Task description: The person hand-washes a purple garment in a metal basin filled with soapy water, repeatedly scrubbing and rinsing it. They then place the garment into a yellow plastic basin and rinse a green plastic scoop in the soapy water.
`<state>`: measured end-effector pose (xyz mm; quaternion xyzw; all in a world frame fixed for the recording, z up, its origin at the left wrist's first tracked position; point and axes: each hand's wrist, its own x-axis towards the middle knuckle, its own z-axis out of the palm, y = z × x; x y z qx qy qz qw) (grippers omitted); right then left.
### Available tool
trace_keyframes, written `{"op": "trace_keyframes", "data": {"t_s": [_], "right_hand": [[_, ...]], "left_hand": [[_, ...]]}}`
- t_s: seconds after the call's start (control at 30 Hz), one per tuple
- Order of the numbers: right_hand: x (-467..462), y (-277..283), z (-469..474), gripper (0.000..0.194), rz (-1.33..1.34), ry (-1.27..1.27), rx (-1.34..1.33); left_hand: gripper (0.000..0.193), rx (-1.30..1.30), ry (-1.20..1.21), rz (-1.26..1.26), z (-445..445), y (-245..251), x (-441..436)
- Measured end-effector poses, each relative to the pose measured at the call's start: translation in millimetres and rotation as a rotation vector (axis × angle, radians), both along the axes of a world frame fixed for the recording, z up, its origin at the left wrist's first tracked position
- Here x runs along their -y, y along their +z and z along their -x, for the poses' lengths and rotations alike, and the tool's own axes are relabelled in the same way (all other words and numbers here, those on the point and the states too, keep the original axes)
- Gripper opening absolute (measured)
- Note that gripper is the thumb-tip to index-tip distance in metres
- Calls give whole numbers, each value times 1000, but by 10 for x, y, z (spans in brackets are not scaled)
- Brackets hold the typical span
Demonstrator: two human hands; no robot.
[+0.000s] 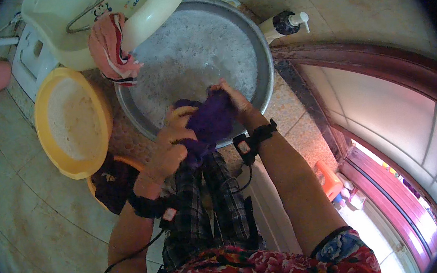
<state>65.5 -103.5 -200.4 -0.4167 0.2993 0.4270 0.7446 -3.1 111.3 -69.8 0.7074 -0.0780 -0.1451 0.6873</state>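
Both of my hands grip a purple cloth (212,117) above the near edge of a large round metal basin (268,71). My left hand (169,141) has its fingers wrapped in folds of the cloth. On the other side, my right hand (234,99) holds the cloth's right end, its palm partly hidden. Sudsy greyish water (193,47) fills the basin. Part of the cloth hangs towards my knees.
A pale plastic tub (161,14) overlaps the basin's far left, with a pink striped cloth (109,48) over its rim. At left are a yellow basin (44,134) of foamy water and dark fabric (113,183) in an orange container. A pump bottle (271,29) stands behind right.
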Motion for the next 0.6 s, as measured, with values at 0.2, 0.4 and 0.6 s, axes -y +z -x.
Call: {"op": "trace_keyframes", "data": {"t_s": [0.2, 0.4, 0.6], "right_hand": [[285, -280, -248, 24, 573, -40, 409], [609, -546, -391, 34, 1203, 440, 679], [376, -817, -189, 74, 1318, 788, 1053]], "left_hand": [[23, 186, 100, -654, -1, -687, -332], [37, -263, 351, -949, 97, -1367, -385], [49, -123, 350, -653, 31, -1676, 63]]}}
